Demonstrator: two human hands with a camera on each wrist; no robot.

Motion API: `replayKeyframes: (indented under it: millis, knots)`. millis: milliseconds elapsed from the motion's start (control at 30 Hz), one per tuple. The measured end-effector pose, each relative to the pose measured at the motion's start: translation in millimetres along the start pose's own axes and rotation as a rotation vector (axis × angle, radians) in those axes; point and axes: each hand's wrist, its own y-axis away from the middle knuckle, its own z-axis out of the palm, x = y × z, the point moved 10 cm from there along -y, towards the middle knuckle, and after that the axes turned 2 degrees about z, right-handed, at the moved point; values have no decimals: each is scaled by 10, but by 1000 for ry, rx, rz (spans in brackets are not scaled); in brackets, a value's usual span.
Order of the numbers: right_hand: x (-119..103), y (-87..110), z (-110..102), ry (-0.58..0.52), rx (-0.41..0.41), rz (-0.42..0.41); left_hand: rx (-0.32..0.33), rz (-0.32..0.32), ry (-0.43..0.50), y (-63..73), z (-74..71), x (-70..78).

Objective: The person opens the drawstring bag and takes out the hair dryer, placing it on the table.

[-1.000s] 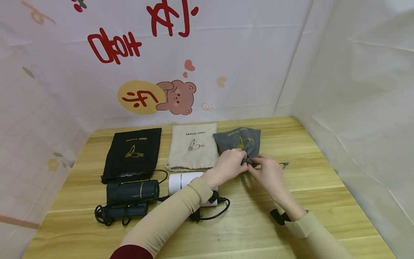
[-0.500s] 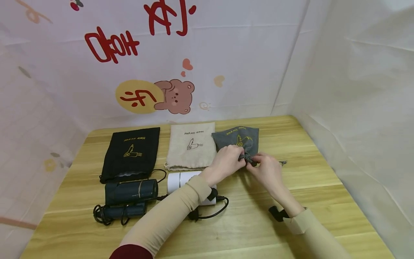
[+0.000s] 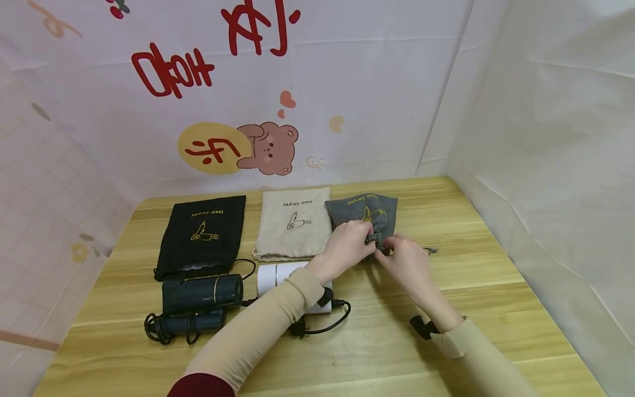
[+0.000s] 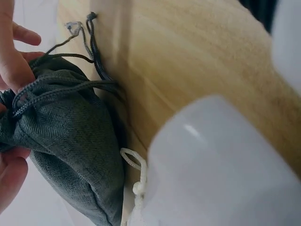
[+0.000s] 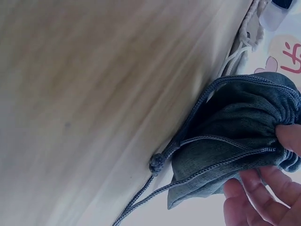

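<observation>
A grey drawstring bag [image 3: 364,212] with yellow "Hair Dryer" lettering lies at the back right of the table. My left hand [image 3: 347,245] pinches the left side of its gathered mouth. From the right, my right hand [image 3: 409,267] pinches the same mouth; the right wrist view shows the thumb above the cloth and fingers below. Dark cords [image 4: 61,94] loop round the puckered cloth in the left wrist view. Their knotted end [image 5: 157,162] hangs free in the right wrist view. Whatever is inside the bag is hidden.
Left of the grey bag lie a beige bag [image 3: 292,231] and a black bag [image 3: 203,234]. In front are a white hair dryer [image 3: 268,278], partly under my left arm, and a dark blue hair dryer [image 3: 203,293] with its handle [image 3: 198,323] wrapped in cord.
Both hands stay at the grey bag's mouth, with small finger shifts. More of the gathered cloth shows between them than a second ago. The other bags and dryers stay put.
</observation>
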Motion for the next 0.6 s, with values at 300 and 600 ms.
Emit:
replayKeyframes:
  millis: [300, 600]
  knots:
    - [91, -30, 26, 1, -70, 100, 50, 34, -22, 21, -98, -13]
    - [132, 6, 118, 43, -131, 92, 19, 21, 1, 21, -108, -63]
